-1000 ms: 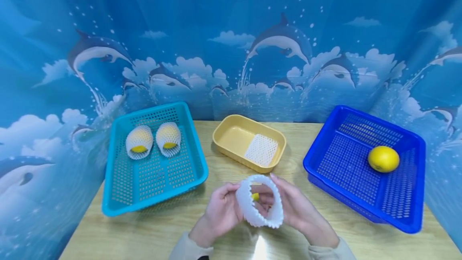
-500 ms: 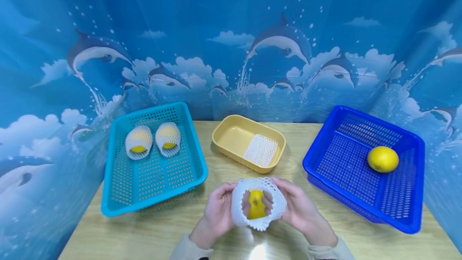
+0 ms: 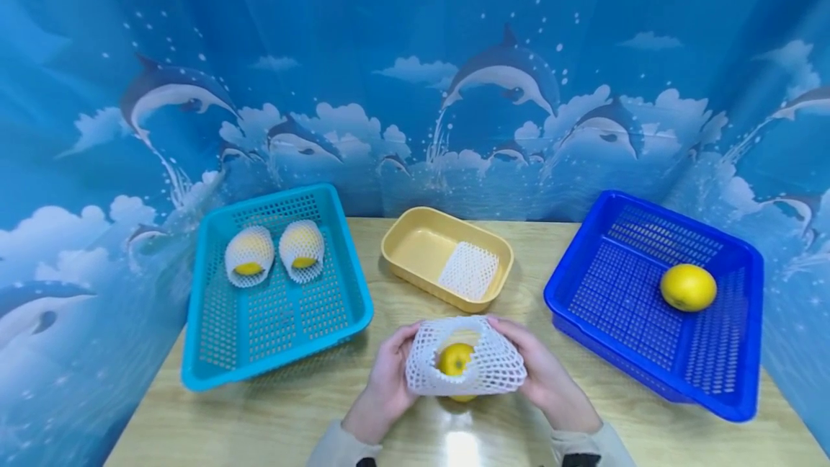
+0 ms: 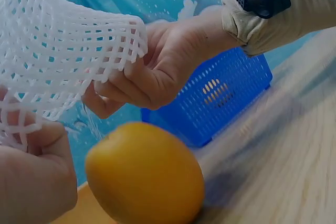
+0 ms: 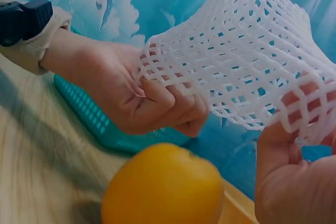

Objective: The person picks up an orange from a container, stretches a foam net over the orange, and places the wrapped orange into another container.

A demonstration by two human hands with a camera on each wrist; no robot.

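Gripping white foam net [image 5: 231, 59], curled fingers [image 5: 172, 106], yellow fruit [image 5: 164, 187] beneath

Loose fruit [image 4: 147, 177] on table [image 3: 512, 442], mesh sleeve [image 5: 236, 66] just above it. From there: tray [image 3: 421, 243] at 12, second sleeve [image 3: 470, 269] inside; 10 o'clock basket [image 3: 272, 326] got two sleeved fruits [image 3: 302, 247]; 2 o'clock basket [image 3: 622, 316] got lone fruit [image 3: 689, 287].

Blue dolphin-print backdrop [image 3: 389, 78] behind a pale wood-grain tabletop [image 3: 227, 424].
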